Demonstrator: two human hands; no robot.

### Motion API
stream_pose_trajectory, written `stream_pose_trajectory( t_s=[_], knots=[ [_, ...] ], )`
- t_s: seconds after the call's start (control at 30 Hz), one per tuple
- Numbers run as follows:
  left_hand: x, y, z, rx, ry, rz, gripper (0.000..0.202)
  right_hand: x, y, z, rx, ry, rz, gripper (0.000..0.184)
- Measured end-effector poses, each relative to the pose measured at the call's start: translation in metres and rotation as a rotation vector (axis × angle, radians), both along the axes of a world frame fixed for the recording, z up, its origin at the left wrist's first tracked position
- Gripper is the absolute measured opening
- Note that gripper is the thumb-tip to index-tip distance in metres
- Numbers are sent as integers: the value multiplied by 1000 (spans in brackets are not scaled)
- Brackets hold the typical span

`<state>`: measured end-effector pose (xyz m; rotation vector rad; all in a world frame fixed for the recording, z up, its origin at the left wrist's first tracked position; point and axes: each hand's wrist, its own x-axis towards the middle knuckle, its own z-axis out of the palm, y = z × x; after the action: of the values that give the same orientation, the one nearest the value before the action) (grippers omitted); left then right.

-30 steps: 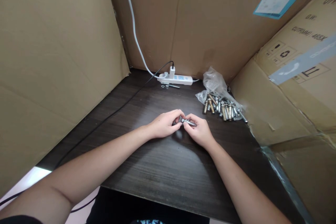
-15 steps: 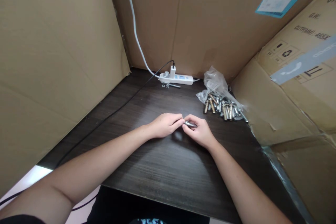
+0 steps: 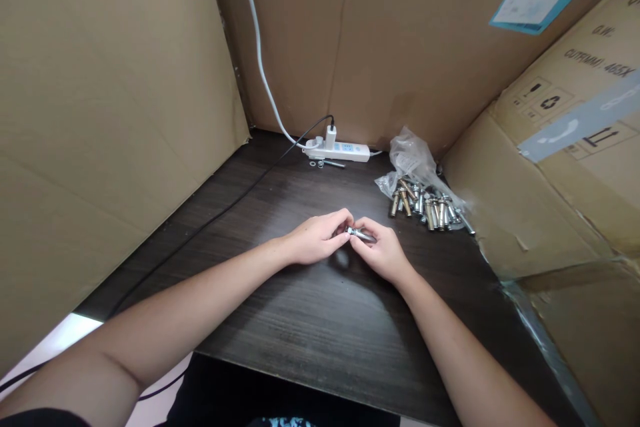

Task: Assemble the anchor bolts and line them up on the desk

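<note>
A silver expansion bolt (image 3: 361, 235) is held above the dark table in front of me, its nut end pointing left. My right hand (image 3: 383, 247) is closed around its sleeve, thumb below and fingers above. At the nut end, my left hand (image 3: 323, 237) pinches with thumb and curled fingertips, which partly cover that end. The two hands meet at the fingertips. Back to the right, several silver and brass-coloured expansion bolts (image 3: 430, 208) lie in a heap at the mouth of a clear plastic bag (image 3: 413, 153).
A white power strip (image 3: 350, 151) with a plugged-in adapter stands at the back of the table (image 3: 280, 320). Before it lie a thin bolt rod (image 3: 334, 164) and small washers. A black cable (image 3: 220, 213) crosses the left side. Cardboard walls (image 3: 125, 80) enclose the table.
My left fingers have opened and arched upward around the nut, so more of the bolt's left end shows. My right hand stays nearly in place on the sleeve.
</note>
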<state>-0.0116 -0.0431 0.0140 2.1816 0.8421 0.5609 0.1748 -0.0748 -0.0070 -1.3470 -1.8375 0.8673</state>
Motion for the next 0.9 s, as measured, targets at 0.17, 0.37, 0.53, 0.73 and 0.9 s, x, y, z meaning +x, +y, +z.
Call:
stream_pose_trajectory(
  t_s=[0.17,0.37,0.53,0.73,0.9],
  knots=[
    [2,4,-4,40,38,-16,24,-1,-1,3,7,7,13,14],
    [2,7,-7,72,98,-31,35,-3,-2,2,22,-15,20,14],
    [0,2,-2,23,-15,38,19,-2,-1,3,47,-15,-12,13],
    [0,-1,1,39,-28,2,10,-3,0,2,30,-2,-23,13],
    [2,4,-6,67,19,22,15,-3,-2,1,16,4,-17,13]
  ],
)
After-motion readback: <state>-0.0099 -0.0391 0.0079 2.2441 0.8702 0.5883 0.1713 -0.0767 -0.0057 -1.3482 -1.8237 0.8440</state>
